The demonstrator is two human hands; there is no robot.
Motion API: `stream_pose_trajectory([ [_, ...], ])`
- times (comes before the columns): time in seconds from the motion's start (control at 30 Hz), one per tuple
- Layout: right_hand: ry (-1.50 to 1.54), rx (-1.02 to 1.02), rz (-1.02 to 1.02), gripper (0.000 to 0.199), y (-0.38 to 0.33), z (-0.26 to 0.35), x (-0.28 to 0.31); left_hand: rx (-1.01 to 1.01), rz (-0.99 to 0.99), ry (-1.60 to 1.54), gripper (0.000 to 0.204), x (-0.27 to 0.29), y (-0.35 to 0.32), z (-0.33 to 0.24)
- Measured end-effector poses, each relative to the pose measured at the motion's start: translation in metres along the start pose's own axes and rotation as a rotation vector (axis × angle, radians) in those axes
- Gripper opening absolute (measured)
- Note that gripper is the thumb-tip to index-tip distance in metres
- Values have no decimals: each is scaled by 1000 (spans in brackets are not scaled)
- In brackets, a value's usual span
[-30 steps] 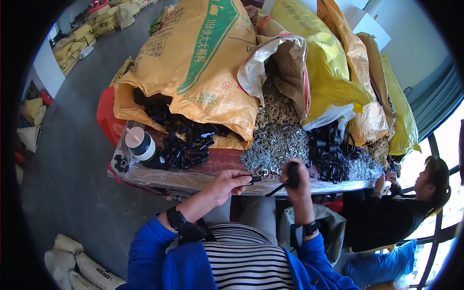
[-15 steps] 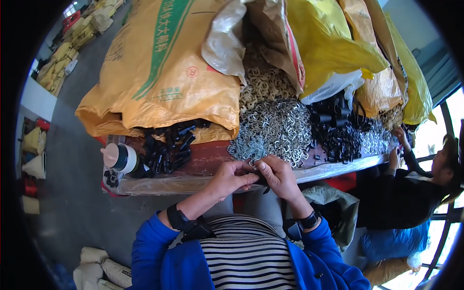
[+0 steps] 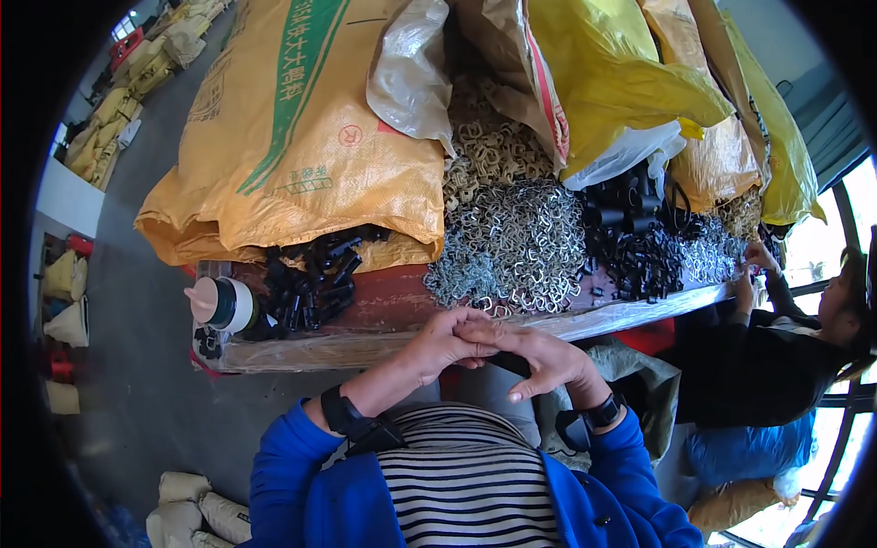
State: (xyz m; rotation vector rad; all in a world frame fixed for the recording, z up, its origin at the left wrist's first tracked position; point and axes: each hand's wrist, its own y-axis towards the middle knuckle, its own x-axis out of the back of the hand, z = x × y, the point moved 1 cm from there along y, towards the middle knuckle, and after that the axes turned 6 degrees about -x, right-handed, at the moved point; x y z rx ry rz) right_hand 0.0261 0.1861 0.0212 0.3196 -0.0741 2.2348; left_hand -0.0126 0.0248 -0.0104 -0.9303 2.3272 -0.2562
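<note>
My left hand [image 3: 448, 342] is in front of the table edge, its fingers curled together around something hidden from view. Across its fingertips reach the fingers of my right hand [image 3: 541, 354], stretched out, with the thumb held apart and pointing down. Just beyond my hands lie a pile of silvery metal rings [image 3: 534, 239] and a smaller heap of bluish-grey metal pieces [image 3: 464, 274]. Left of them, black plastic parts [image 3: 311, 288] spill from the mouth of a large orange woven sack [image 3: 320, 173].
A pink-and-white bottle [image 3: 219, 303] stands at the table's left corner. Small black parts [image 3: 644, 265] are heaped to the right, below a yellow bag [image 3: 603, 82]. A co-worker [image 3: 749, 365] sits at the right end, hands at the table [image 3: 393, 297]. Beige sacks [image 3: 196, 511] lie on the floor.
My right hand has turned, its thumb swinging away from the pinch and down, its fingers now laid over the left fingertips. The small dark piece between my hands is hidden now.
</note>
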Motion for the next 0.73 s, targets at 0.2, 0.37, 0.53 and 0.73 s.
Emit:
stream_pose_trajectory([
  [0.2,-188,-33,-160,61,-15,14,-23,34,-6,-161,51,-12,-17,11],
  [0.37,-373,-427,-920,23,-86,-9,-23,18,-37,-87,54,10,-32,10],
  [0.53,-629,-807,-1233,18,-208,-30,-28,-323,-338,145,51,68,-53,2],
  [0.73,-877,-1533,-1048,33,-312,-78,-56,-571,-720,1334,52,104,-76,-23],
])
